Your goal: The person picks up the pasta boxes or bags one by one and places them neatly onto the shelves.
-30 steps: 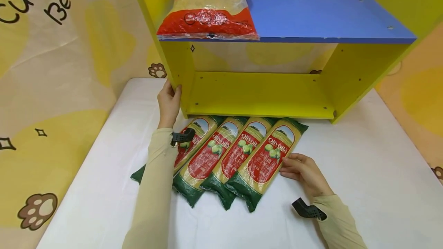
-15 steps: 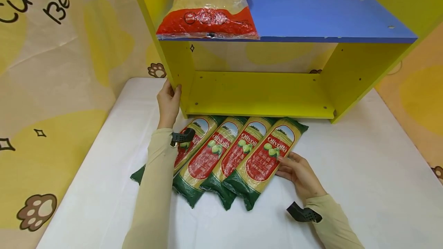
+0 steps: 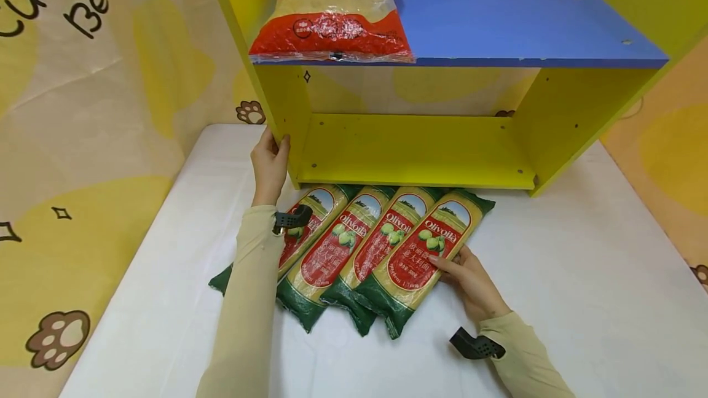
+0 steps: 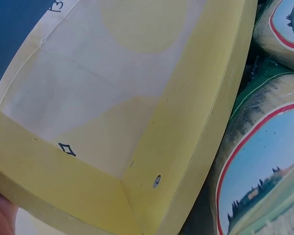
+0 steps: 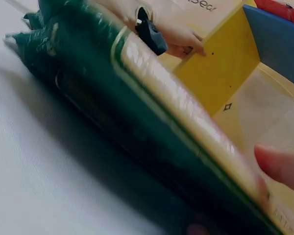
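Several spaghetti packs in gold, green and red lie slanted and overlapping in front of the shelf unit. My right hand [image 3: 472,281] grips the rightmost spaghetti pack [image 3: 423,244] by its right edge, thumb over the label and fingers tucked out of sight beneath. In the right wrist view, the pack's green side [image 5: 112,93] shows a shadow under it on the white cloth. My left hand [image 3: 270,164] holds the left side panel [image 3: 293,134] of the shelf unit, thumb on the front edge, other fingers mostly hidden behind. My left sleeve covers part of the leftmost spaghetti pack [image 3: 326,201].
On the blue upper shelf [image 3: 514,26], a red and clear pasta bag [image 3: 334,11] sits at the left end. The yellow bottom board [image 3: 415,149] stands just behind the packs' far ends. White cloth [image 3: 597,275] covers the table; printed fabric [image 3: 110,109] hangs around it.
My right hand has moved left and further onto the rightmost pack, its thumb now over the label. That pack has shifted slightly and turned a little. The left hand has stayed on the panel.
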A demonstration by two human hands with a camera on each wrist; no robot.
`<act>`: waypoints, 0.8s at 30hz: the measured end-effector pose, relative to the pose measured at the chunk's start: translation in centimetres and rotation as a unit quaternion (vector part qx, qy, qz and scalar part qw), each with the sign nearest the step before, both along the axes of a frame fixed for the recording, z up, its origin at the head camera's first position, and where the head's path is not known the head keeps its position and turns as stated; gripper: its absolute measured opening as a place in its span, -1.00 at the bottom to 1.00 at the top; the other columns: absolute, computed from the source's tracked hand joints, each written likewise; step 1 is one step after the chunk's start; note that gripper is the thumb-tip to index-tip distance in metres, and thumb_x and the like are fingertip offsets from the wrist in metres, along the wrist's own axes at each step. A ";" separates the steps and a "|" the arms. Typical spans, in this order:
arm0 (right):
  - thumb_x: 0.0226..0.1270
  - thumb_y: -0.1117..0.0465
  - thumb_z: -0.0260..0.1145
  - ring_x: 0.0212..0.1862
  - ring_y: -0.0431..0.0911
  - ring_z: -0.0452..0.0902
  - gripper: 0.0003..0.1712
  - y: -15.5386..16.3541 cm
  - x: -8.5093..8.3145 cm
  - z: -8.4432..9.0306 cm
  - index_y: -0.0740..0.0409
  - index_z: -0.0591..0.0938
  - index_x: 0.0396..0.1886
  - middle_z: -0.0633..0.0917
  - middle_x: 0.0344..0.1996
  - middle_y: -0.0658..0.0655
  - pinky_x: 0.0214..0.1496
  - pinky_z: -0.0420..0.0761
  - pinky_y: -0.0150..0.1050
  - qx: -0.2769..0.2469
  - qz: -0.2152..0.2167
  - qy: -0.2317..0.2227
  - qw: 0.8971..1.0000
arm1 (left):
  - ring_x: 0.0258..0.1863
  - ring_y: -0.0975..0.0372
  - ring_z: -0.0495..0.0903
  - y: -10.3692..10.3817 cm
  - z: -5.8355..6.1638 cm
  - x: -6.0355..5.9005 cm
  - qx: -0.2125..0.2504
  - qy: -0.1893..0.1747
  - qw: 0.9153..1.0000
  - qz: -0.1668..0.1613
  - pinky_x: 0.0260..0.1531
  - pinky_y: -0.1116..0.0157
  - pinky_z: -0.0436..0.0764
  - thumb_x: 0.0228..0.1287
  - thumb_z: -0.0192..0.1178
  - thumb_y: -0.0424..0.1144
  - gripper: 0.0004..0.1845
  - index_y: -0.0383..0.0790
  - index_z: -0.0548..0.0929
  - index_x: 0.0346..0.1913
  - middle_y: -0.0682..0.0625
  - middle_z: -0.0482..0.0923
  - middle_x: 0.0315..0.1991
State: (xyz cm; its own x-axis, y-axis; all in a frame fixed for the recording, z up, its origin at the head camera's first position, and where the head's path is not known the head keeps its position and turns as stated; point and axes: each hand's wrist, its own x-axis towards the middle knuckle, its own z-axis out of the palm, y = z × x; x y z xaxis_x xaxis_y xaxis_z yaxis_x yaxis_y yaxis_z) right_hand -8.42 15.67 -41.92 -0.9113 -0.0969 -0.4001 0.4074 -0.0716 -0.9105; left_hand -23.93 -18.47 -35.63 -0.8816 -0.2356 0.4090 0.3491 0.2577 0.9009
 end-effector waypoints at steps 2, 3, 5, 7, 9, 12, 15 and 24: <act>0.33 0.20 0.23 -0.10 -0.17 0.59 -0.27 0.0 0.1 0.0 0.30 0.11 0.36 0.59 0.00 0.12 -0.03 0.54 -0.30 -0.015 0.001 -0.005 1.000 | 0.00 -0.08 0.57 0.0 0.0 0.1 0.001 0.002 1.000 -0.003 -0.02 0.22 0.57 0.39 0.00 -0.44 -0.68 -0.46 0.48 0.15 -0.34 0.53 0.06; 0.34 0.20 0.22 -0.08 -0.17 0.58 -0.28 0.0 0.1 0.1 0.30 0.11 0.36 0.58 0.01 0.12 -0.02 0.54 -0.29 -0.024 -0.001 -0.009 1.000 | 0.01 -0.07 0.57 0.0 0.0 0.1 0.000 0.002 1.000 -0.003 -0.02 0.22 0.57 0.39 0.00 -0.43 -0.68 -0.45 0.48 0.15 -0.33 0.53 0.06; 0.36 0.17 0.21 -0.06 -0.15 0.56 -0.29 0.0 0.1 0.2 0.30 0.11 0.36 0.54 0.03 0.09 0.01 0.53 -0.28 -0.045 -0.013 -0.020 0.999 | 0.00 -0.03 0.58 0.0 -0.1 0.0 -0.002 0.001 1.000 -0.001 -0.03 0.24 0.57 0.40 0.00 -0.41 -0.67 -0.42 0.49 0.16 -0.30 0.54 0.06; 0.38 0.16 0.19 -0.03 -0.15 0.54 -0.28 0.1 0.1 0.3 0.32 0.09 0.36 0.50 0.05 0.10 0.03 0.51 -0.28 -0.070 -0.030 -0.030 0.997 | 0.01 0.02 0.58 -0.1 -0.4 -0.2 -0.001 0.003 1.000 0.000 -0.01 0.25 0.56 0.40 0.01 -0.39 -0.67 -0.39 0.49 0.17 -0.26 0.54 0.07; 0.39 0.14 0.18 -0.02 -0.15 0.52 -0.27 0.2 0.1 0.4 0.34 0.06 0.37 0.46 0.07 0.11 0.07 0.51 -0.27 -0.095 -0.047 -0.041 0.994 | 0.03 0.06 0.58 -0.2 -0.7 -0.4 -0.001 0.008 1.000 0.000 0.01 0.26 0.55 0.40 0.01 -0.38 -0.67 -0.36 0.49 0.17 -0.24 0.54 0.08; 0.41 0.17 0.15 0.01 -0.15 0.52 -0.26 0.3 0.0 0.4 0.34 0.02 0.39 0.41 0.12 0.15 0.11 0.50 -0.26 -0.122 -0.060 -0.050 0.989 | 0.05 0.07 0.56 -0.3 -0.8 -0.6 0.003 0.015 1.000 -0.001 0.03 0.25 0.54 0.39 0.02 -0.40 -0.67 -0.37 0.49 0.17 -0.23 0.54 0.09; 0.41 0.21 0.15 0.02 -0.15 0.52 -0.26 0.3 0.0 0.4 0.35 0.00 0.40 0.38 0.14 0.17 0.12 0.50 -0.24 -0.126 -0.065 -0.049 0.989 | 0.06 0.07 0.56 -0.3 -0.8 -0.6 0.003 0.014 1.000 -0.001 0.03 0.25 0.54 0.39 0.02 -0.40 -0.67 -0.37 0.49 0.18 -0.23 0.54 0.09; 0.36 0.27 0.21 0.03 -0.16 0.53 -0.26 0.0 0.3 0.1 0.37 0.05 0.38 0.38 0.18 0.21 0.12 0.51 -0.25 -0.100 -0.091 -0.030 0.990 | 0.04 0.06 0.57 0.0 -0.3 -0.3 0.002 0.013 1.000 -0.003 0.03 0.25 0.54 0.39 0.01 -0.41 -0.66 -0.38 0.48 0.18 -0.25 0.54 0.08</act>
